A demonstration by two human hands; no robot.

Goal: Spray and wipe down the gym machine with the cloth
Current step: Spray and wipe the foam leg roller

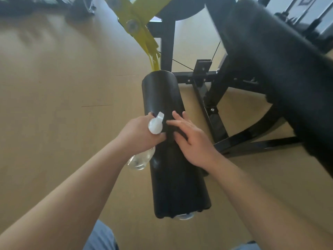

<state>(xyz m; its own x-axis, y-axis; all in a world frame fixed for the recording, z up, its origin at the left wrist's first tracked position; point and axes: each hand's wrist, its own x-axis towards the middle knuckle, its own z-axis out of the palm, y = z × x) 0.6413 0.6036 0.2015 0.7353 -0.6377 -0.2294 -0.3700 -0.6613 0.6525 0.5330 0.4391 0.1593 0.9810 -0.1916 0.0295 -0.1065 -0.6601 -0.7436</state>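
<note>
Left hand (138,136) gripping clear spray bottle (139,160), contents unclear, right hand (195,143) spread flat on black roller pad (176,186)

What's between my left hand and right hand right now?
Head view: the white head of the spray bottle and a strip of the black roller pad.

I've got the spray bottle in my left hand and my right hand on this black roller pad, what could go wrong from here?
The spray bottle in the left hand has its nozzle right beside the right hand; a squeeze may wet fingers instead of padding. The roller pad sits on a bolted yellow arm; pressing could swing it. No cloth shows clearly, so spray might only smear.
</note>
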